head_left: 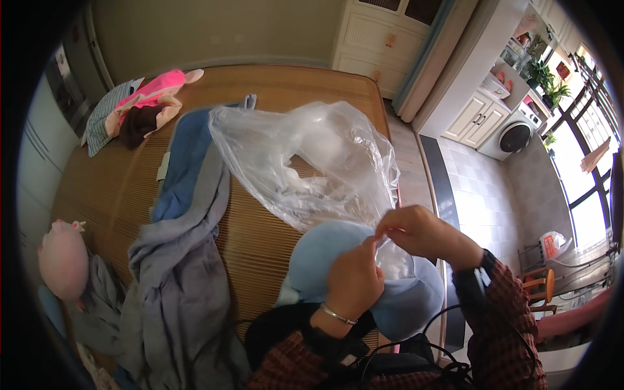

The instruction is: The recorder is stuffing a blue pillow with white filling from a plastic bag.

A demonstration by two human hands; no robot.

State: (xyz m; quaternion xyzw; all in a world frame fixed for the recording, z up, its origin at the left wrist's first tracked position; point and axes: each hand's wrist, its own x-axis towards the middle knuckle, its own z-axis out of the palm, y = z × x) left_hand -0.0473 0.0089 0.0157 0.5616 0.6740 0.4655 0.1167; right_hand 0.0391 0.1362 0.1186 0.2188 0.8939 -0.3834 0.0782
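A light blue stuffed cushion [318, 250] with rounded lobes lies close in front of me. White stuffing [393, 261] shows at an opening in its fabric. My left hand [354, 279] rests over the cushion, its fingers closed in a pinch beside the opening. Just above the stuffing, my right hand [419, 234] is also pinched, its fingertips meeting those of the left. Whatever is between the fingertips is too small to make out. Beyond the cushion a large clear plastic bag [260, 146] lies spread, with more white fluffy stuffing [318, 140] in it.
Everything lies on a brown ribbed mat [253, 260]. Grey and blue cloth [179, 273] stretches along the left, with a pink plush toy [64, 260] at the edge. Pink, brown and striped fabric pieces [140, 107] lie far left. A black cable [448, 354] loops by my right forearm.
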